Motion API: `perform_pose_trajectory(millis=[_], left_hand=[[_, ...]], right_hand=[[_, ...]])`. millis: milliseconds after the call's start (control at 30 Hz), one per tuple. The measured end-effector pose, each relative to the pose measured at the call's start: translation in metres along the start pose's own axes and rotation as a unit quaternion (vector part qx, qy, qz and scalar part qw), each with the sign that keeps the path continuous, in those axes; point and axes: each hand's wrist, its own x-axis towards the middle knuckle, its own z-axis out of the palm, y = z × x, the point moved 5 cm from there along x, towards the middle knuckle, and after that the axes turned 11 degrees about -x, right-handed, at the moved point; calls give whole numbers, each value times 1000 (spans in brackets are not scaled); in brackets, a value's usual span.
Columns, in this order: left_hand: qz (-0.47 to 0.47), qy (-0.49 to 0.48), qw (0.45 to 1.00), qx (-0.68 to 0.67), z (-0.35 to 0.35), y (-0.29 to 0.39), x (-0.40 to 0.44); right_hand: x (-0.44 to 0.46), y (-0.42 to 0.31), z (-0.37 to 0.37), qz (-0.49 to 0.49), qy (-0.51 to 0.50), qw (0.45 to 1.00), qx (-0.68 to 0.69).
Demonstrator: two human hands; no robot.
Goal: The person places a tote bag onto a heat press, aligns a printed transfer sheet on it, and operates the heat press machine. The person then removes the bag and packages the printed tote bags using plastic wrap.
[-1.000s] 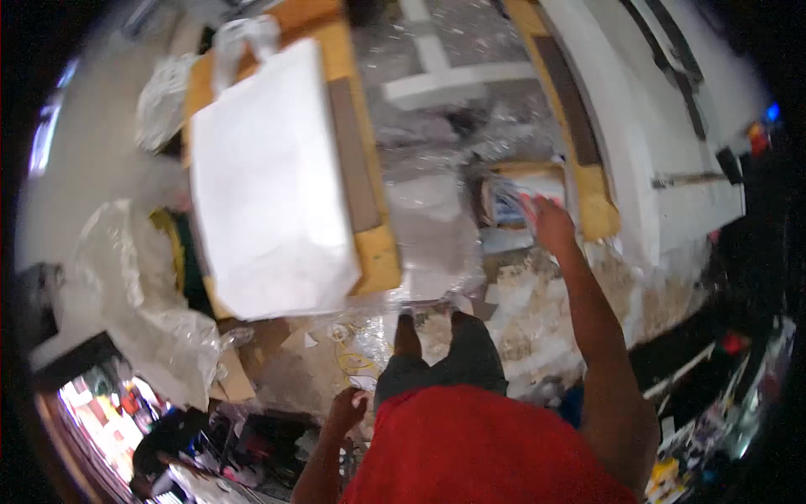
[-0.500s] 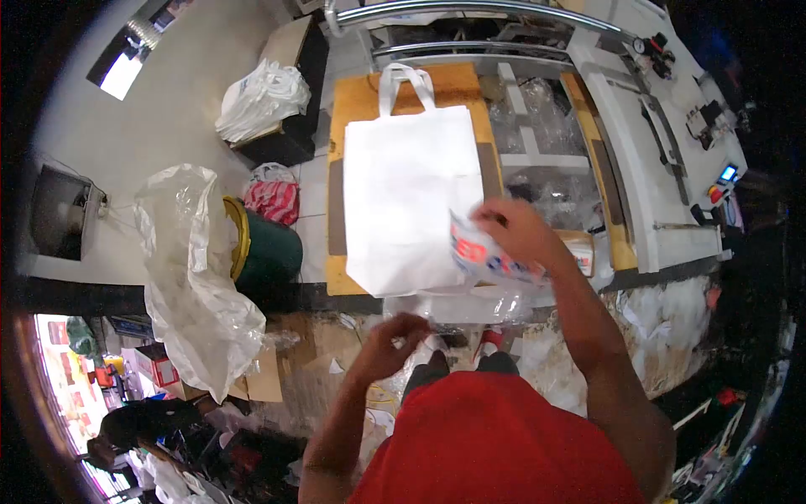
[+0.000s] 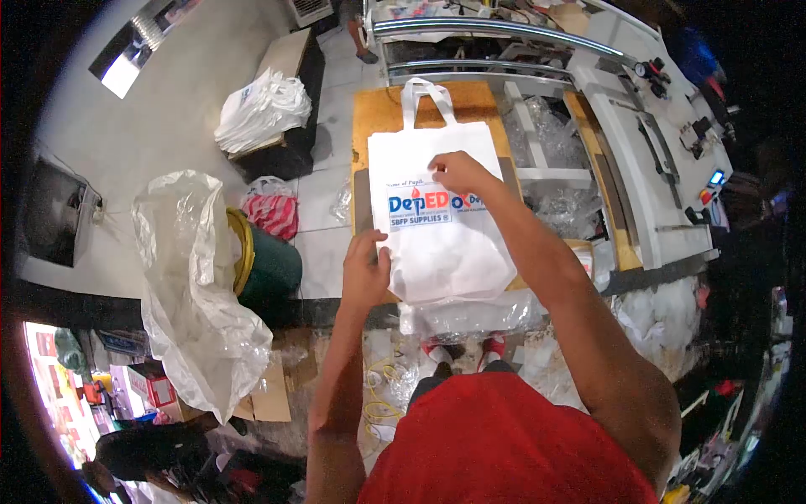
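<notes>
A white tote bag (image 3: 453,265) lies flat on a wooden board (image 3: 369,109), its handles toward the far end. Across its upper half is a printed transfer sheet (image 3: 420,206) with blue and red lettering, including "DepED" and "SBFP SUPPLIES". My right hand (image 3: 466,175) is over the sheet's upper edge, fingertips pinched there; the forearm hides the sheet's right end. At the bag's left edge, just below the lettering, rests my left hand (image 3: 366,265), with thumb and fingers apart.
Left of the board stand a green bin (image 3: 273,269), a large clear plastic bag (image 3: 197,311) and a stack of white bags (image 3: 264,109). On the right is a machine frame with a metal bar (image 3: 504,28) and control panel (image 3: 712,186). A person (image 3: 143,449) is at lower left.
The printed sheet, held in the right hand at the bag's right side before, now lies across the bag. My left hand has moved up from below the board to the bag's left edge.
</notes>
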Motion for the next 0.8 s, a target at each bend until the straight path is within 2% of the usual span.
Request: perform_pose_trajectory(millis=[33,67,133,233,367,433,533,633,800], left_hand=[[2,-1,1000,-3,2,-4,2],[0,5,1000,24,4,-7,4],[-1,10,999,49,6,-16,6],[19,-15,994,109,13,-23,7],[32,-26,987,153,30,-25,14],[28,-19,985,169,35,-28,16],[18,3,979,203,37,-35,19],[-6,-4,975,224,39,-39,19],[12,-3,969,246,43,-44,15]], right_hand=[[-3,-1,-7,0,64,997,-39],[-10,4,-10,2,65,997,-41],[-49,-14,-46,-65,252,960,-98],[-96,11,-45,-58,289,954,-54],[-144,22,-14,-22,242,965,-96],[-156,26,-1,32,215,968,-127],[-167,28,9,62,236,956,-164],[-167,34,16,84,190,959,-191],[-164,32,17,74,200,959,-185]])
